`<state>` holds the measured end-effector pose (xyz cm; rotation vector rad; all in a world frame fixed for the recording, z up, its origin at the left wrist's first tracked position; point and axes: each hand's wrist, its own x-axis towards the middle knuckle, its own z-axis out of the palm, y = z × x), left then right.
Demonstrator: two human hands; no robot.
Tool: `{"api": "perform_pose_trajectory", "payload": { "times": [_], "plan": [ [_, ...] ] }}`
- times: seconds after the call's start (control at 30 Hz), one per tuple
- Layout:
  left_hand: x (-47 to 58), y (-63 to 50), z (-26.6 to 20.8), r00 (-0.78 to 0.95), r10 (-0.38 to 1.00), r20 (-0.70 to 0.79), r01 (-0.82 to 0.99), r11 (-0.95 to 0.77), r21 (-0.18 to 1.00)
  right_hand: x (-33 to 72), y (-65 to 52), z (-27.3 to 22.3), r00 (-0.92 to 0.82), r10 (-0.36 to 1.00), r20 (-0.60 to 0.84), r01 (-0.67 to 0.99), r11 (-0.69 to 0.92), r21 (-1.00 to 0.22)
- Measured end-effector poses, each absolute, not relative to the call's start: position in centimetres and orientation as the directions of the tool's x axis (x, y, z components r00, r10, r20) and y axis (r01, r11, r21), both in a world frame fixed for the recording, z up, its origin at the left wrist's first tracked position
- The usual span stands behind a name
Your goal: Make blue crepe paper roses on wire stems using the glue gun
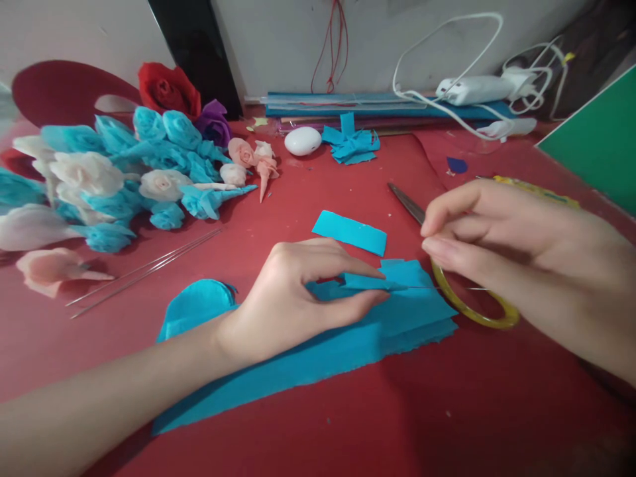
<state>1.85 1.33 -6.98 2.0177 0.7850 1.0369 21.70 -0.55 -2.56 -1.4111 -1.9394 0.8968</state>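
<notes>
My left hand pinches a small folded piece of blue crepe paper between thumb and fingers. A thin wire sticks out of its right end. Beneath the hand lies a larger layered sheet of blue crepe paper. My right hand hovers to the right, thumb and forefinger tips pressed together; whether anything is between them cannot be made out. Scissors with a yellow handle lie under the right hand, which partly hides them. A cut blue paper strip rests beyond my left hand.
Paper flowers in blue, white and pink fill the left side. Thin wires lie in front of them. Behind are a white oval case, a pile of blue strips and a white power strip with cables. A green board stands right.
</notes>
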Motion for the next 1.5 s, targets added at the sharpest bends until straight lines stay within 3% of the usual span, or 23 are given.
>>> {"api": "perform_pose_trajectory", "payload": {
  "times": [0.07,0.13,0.27,0.37,0.87,1.33,1.5],
  "plan": [
    [1.8,1.3,-7.0,0.487,0.770,0.411,0.193,-0.554,0.810,21.7,-0.7,-2.6,-0.250,0.938,0.242,0.733,0.347,-0.585],
    [1.7,1.4,-6.9,0.487,0.766,0.419,0.198,-0.564,0.802,21.7,-0.8,-2.6,-0.269,0.920,0.284,0.771,0.382,-0.509],
    [1.7,1.4,-6.9,0.509,0.748,0.426,0.194,-0.583,0.789,21.5,-1.2,-2.8,-0.308,0.948,0.079,0.692,0.280,-0.666],
    [1.7,1.4,-6.9,0.519,0.731,0.443,0.187,-0.603,0.775,21.0,-1.3,-2.8,-0.311,0.950,0.026,0.653,0.233,-0.721],
    [1.6,1.2,-6.9,0.556,0.690,0.463,0.177,-0.643,0.745,20.6,-1.2,-3.3,-0.302,0.944,-0.134,0.655,0.104,-0.749],
    [1.6,1.4,-6.9,0.556,0.693,0.459,0.188,-0.643,0.742,20.2,-1.3,-3.4,-0.298,0.948,-0.110,0.674,0.128,-0.728],
    [1.6,1.5,-6.9,0.550,0.715,0.431,0.189,-0.610,0.770,20.3,-1.3,-3.4,-0.311,0.950,-0.019,0.702,0.216,-0.679]
  ]
}}
